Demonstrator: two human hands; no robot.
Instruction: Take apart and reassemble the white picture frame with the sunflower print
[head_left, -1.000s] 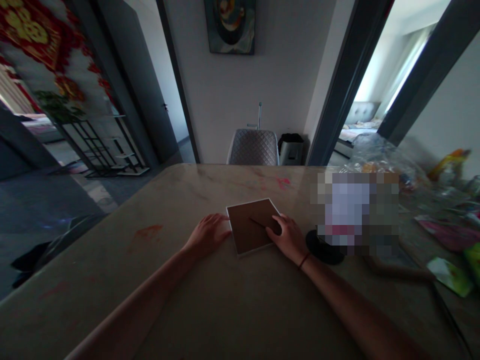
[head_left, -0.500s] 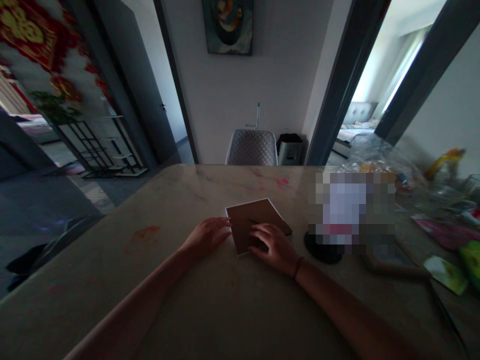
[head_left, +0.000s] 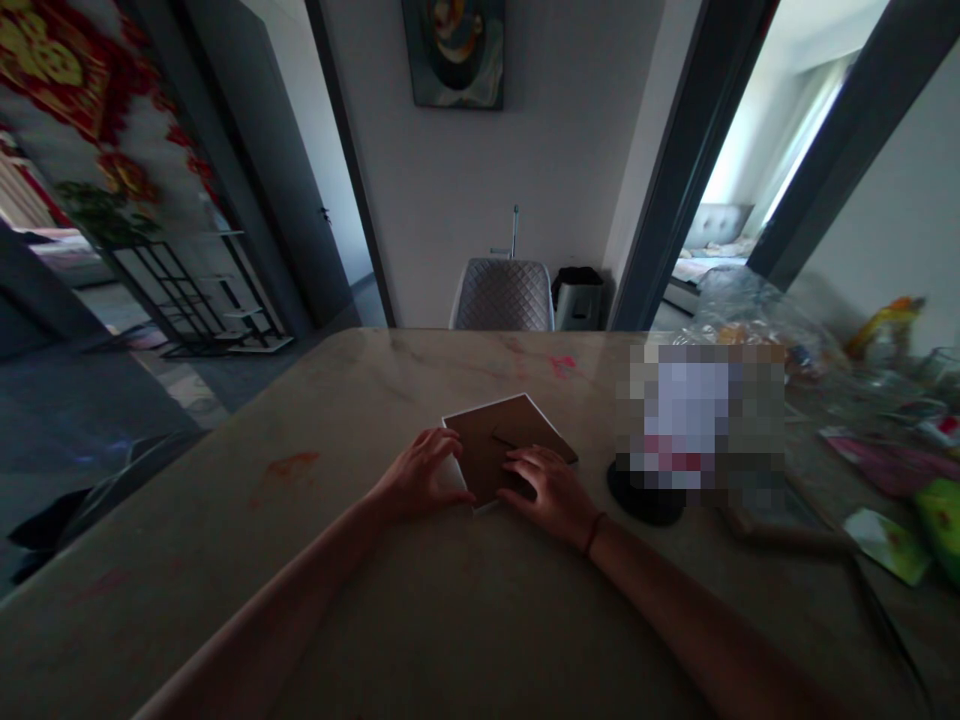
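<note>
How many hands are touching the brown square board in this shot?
2. The left hand is at the board's left edge, and the right hand rests on top of the brown square board, at its lower right.

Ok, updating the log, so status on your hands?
Left hand at edge of brown board; right hand on top; black disc to its right.
</note>
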